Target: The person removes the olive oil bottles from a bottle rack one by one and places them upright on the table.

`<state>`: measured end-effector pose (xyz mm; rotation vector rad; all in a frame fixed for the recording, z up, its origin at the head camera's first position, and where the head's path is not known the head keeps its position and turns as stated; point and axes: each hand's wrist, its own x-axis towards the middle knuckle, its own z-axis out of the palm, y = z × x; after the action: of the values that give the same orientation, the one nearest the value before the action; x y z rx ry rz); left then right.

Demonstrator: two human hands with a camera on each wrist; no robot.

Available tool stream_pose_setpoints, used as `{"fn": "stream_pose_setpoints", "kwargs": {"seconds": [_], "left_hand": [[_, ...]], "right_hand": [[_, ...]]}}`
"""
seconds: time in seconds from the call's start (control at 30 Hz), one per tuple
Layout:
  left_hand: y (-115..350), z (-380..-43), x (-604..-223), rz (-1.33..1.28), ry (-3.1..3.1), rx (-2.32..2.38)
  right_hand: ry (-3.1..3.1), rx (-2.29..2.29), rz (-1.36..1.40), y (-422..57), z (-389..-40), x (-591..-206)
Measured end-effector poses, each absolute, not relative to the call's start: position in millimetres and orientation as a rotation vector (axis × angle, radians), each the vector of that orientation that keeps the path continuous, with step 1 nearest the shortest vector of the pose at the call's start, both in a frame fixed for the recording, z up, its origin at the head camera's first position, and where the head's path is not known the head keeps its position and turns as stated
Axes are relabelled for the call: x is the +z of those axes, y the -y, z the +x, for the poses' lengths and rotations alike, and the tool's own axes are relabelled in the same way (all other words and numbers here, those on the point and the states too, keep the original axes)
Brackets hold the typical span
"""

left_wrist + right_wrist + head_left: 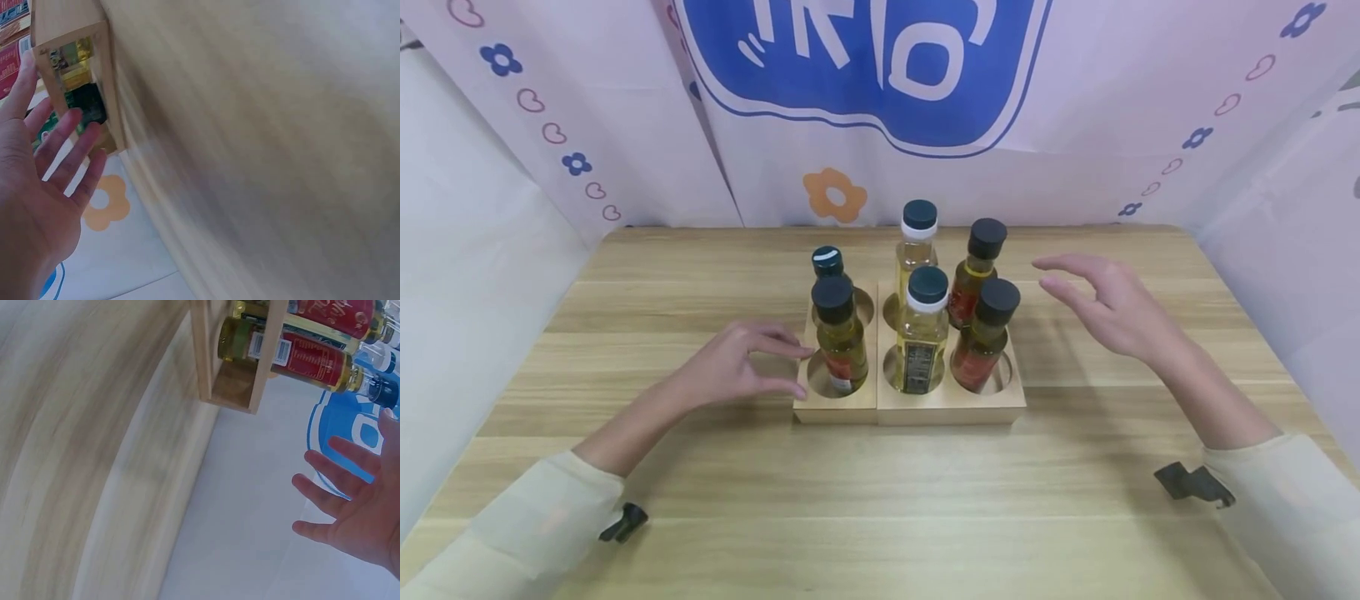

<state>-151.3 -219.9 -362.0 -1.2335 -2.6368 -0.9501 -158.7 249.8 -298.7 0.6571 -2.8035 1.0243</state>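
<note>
A light wooden bottle rack (951,415) with round holes stands mid-table, a seam running between its narrow left part and wider right part. My left hand (722,367) is at the rack's left edge, its fingertips at or very near the wood; contact is hard to tell. Closest to it is a dark-capped bottle (841,337) with a red label. Off the rack's right side, my right hand (1112,308) hovers with fingers extended, holding nothing. Nearest to it are two dark-capped bottles, a back one (974,283) and a front one (981,346). Between stand clear, green-capped bottles, front (922,342) and back (917,250).
Behind the front left bottle, a smaller green-capped bottle (828,262) is partly hidden. The wooden table (880,517) ends at a white backdrop (1045,187) with a blue sign and an orange flower. Black straps (623,522) hang near the sleeves.
</note>
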Motion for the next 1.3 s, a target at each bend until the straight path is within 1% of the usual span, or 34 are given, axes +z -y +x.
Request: {"fn": "stream_pose_setpoints", "kwargs": {"seconds": [0.33,0.63,0.9,1.1,1.3], "left_hand": [[222,-151,-368,-1.222,2.631,-1.097],[221,-151,-367,-1.202,2.676,-1.192],[220,-150,-365,-1.174,2.725,-1.197],[220,-150,-365,-1.176,2.733,-1.197],[219,-149,-362,-1.165,2.766,-1.192]], "right_hand": [[2.616,1.031,0.704,-245,-153,-291],[2.392,1.073,0.848,-234,-145,-277],[2.347,1.449,0.888,-223,-138,-273],[2.169,1.806,1.038,-222,-140,-275],[2.108,1.849,1.143,-217,-141,-277]]}}
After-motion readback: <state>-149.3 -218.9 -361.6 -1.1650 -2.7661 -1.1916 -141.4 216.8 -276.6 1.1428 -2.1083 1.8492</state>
